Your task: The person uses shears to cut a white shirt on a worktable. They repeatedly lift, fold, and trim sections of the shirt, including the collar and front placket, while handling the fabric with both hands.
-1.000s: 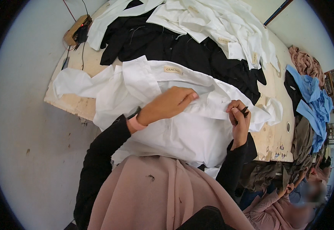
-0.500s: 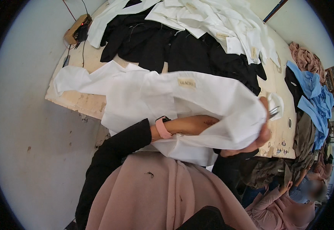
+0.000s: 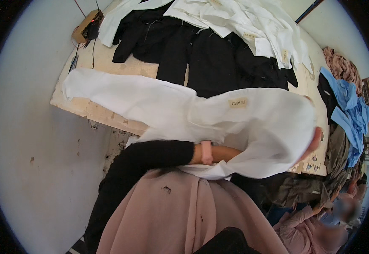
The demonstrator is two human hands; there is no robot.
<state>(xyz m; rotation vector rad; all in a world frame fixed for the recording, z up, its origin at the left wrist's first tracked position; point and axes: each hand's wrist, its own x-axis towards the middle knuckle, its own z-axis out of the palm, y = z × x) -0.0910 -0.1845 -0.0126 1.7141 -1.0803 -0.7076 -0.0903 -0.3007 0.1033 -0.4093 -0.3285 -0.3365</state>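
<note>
A large white shirt [image 3: 252, 131] with a small beige neck label [image 3: 238, 102] is lifted off the worn wooden table [image 3: 95, 111] in front of me. One sleeve trails left across the table edge. My left forearm, with a pink wristband [image 3: 206, 152], runs to the right under the shirt, and the cloth hides my left hand. My right hand [image 3: 313, 143] shows at the shirt's right edge, fingers closed on the fabric.
Black garments [image 3: 209, 55] and a heap of white shirts [image 3: 252, 25] cover the far half of the table. A small wooden box with cables [image 3: 87, 27] sits at the far left corner. Blue clothes [image 3: 349, 110] hang at the right. Another person [image 3: 319, 220] sits at the lower right.
The shirt lay on the table under both hands a second ago. It has since been lifted and swung right, my left arm sliding under it and my right hand moving to its right edge.
</note>
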